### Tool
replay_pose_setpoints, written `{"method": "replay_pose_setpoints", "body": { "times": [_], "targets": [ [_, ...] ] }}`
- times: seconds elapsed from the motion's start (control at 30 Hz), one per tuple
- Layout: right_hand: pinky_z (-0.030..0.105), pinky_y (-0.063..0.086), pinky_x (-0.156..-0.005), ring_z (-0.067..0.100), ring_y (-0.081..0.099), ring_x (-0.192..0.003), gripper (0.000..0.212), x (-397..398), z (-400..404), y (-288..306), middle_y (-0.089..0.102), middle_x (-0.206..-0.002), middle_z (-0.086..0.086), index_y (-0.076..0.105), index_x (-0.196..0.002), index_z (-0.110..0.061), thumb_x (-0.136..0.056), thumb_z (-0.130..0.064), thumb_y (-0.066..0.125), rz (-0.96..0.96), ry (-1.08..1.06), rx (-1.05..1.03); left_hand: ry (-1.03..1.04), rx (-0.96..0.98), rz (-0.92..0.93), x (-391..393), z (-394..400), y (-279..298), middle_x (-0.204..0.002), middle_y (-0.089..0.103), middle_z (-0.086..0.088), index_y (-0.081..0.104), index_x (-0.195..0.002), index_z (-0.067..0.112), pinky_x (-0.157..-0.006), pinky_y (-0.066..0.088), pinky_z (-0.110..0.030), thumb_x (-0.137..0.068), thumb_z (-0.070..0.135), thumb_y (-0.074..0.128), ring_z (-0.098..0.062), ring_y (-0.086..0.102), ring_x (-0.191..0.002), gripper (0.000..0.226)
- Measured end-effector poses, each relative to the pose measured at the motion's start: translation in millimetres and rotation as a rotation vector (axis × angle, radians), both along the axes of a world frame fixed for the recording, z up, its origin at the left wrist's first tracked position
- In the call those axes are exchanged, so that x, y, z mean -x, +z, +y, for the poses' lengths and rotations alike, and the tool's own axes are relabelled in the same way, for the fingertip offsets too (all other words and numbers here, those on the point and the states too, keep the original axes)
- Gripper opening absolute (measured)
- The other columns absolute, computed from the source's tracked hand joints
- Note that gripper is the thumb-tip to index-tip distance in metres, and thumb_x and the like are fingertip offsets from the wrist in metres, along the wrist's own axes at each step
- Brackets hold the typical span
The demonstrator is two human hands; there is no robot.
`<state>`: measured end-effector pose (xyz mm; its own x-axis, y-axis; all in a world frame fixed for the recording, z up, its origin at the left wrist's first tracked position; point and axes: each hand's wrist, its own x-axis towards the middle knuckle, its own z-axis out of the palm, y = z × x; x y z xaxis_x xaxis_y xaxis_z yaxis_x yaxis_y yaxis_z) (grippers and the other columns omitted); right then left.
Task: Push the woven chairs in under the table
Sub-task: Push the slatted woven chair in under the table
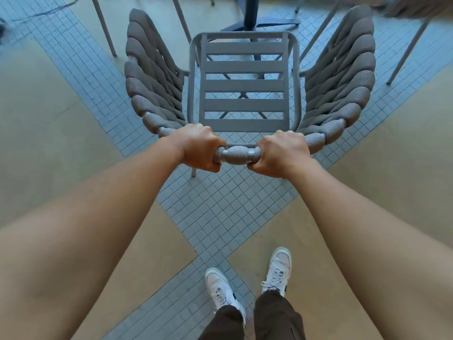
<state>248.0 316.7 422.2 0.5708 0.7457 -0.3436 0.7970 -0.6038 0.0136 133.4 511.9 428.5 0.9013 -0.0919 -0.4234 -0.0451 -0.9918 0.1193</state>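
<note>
A grey woven chair stands in front of me, seen from above and behind, with a slatted seat and thick braided rope wrapping its curved back and arms. My left hand grips the top rail of the backrest just left of centre. My right hand grips the same rail just right of centre. Beyond the chair's front edge rises the table's dark pedestal with its flat cross base. The tabletop itself is out of view.
Thin grey legs of other chairs stand at the upper left and at the upper right. The floor is beige with crossing bands of small grey tiles. My white shoes are at the bottom.
</note>
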Motion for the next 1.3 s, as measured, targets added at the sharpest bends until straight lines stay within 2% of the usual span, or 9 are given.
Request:
{"method": "replay_pose_setpoints", "body": {
  "times": [0.27, 0.5, 0.67, 0.9, 1.07, 1.2, 1.3],
  "targets": [
    [0.032, 0.035, -0.061, 0.026, 0.049, -0.067, 0.057, -46.7, 44.6, -1.7, 0.040, -0.062, -0.006, 0.071, -0.082, -0.028, -0.065, -0.079, 0.050, 0.007, -0.022, -0.015, -0.001, -0.020, 0.018, -51.8, 44.4, 2.5, -0.077, 0.065, 0.005, 0.063, -0.102, 0.035, -0.062, 0.056, -0.034, -0.072, 0.056, 0.059, -0.022, 0.062, -0.068, 0.036],
    [0.033, 0.032, -0.061, 0.024, 0.051, -0.066, 0.052, -85.6, 77.7, -1.7, 0.049, -0.066, -0.006, 0.070, -0.082, -0.030, -0.066, -0.075, 0.049, 0.019, -0.009, -0.030, -0.031, -0.015, 0.001, -93.5, 81.7, 4.4, -0.081, 0.067, 0.010, 0.062, -0.105, 0.036, -0.058, 0.050, -0.028, -0.073, 0.055, 0.059, -0.017, 0.059, -0.067, 0.038],
    [0.033, 0.032, -0.059, 0.023, 0.050, -0.065, 0.052, -111.4, 97.5, -0.4, 0.043, -0.063, -0.007, 0.070, -0.082, -0.029, -0.067, -0.075, 0.052, 0.033, -0.001, -0.012, -0.023, -0.012, -0.003, -122.0, 103.3, 0.9, -0.081, 0.067, 0.008, 0.063, -0.107, 0.038, -0.060, 0.051, -0.029, -0.071, 0.054, 0.057, -0.020, 0.063, -0.070, 0.040],
    [0.033, 0.033, -0.059, 0.023, 0.051, -0.067, 0.052, -132.0, 111.6, 0.6, 0.045, -0.065, -0.007, 0.069, -0.085, -0.029, -0.069, -0.075, 0.051, 0.051, 0.007, -0.008, -0.047, 0.000, 0.006, -143.0, 119.8, 0.4, -0.085, 0.068, 0.008, 0.062, -0.114, 0.036, -0.063, 0.055, -0.032, -0.074, 0.054, 0.059, -0.019, 0.065, -0.076, 0.044],
    [0.033, 0.033, -0.061, 0.025, 0.049, -0.068, 0.050, -147.5, 126.4, -0.2, 0.035, -0.061, -0.008, 0.071, -0.085, -0.029, -0.069, -0.073, 0.053, 0.050, -0.023, -0.001, -0.024, -0.010, -0.014, -160.8, 133.0, -1.8, -0.084, 0.069, 0.008, 0.063, -0.110, 0.040, -0.062, 0.049, -0.028, -0.069, 0.054, 0.059, -0.022, 0.064, -0.074, 0.043],
    [0.033, 0.032, -0.060, 0.025, 0.048, -0.067, 0.050, -156.0, 135.1, -3.7, 0.035, -0.060, -0.007, 0.070, -0.083, -0.029, -0.067, -0.074, 0.053, 0.029, -0.029, -0.003, -0.049, -0.011, -0.032, -171.2, 144.3, -4.1, -0.076, 0.066, 0.010, 0.064, -0.104, 0.039, -0.057, 0.043, -0.026, -0.070, 0.055, 0.059, -0.018, 0.055, -0.064, 0.038],
    [0.033, 0.032, -0.059, 0.025, 0.049, -0.066, 0.051, -159.9, 139.0, -5.1, 0.035, -0.061, -0.007, 0.070, -0.084, -0.030, -0.067, -0.074, 0.052, 0.013, -0.018, -0.008, -0.069, 0.000, -0.040, -175.2, 150.1, -5.6, -0.076, 0.065, 0.011, 0.062, -0.103, 0.039, -0.056, 0.045, -0.026, -0.070, 0.055, 0.057, -0.018, 0.058, -0.064, 0.036]
  ]
}}
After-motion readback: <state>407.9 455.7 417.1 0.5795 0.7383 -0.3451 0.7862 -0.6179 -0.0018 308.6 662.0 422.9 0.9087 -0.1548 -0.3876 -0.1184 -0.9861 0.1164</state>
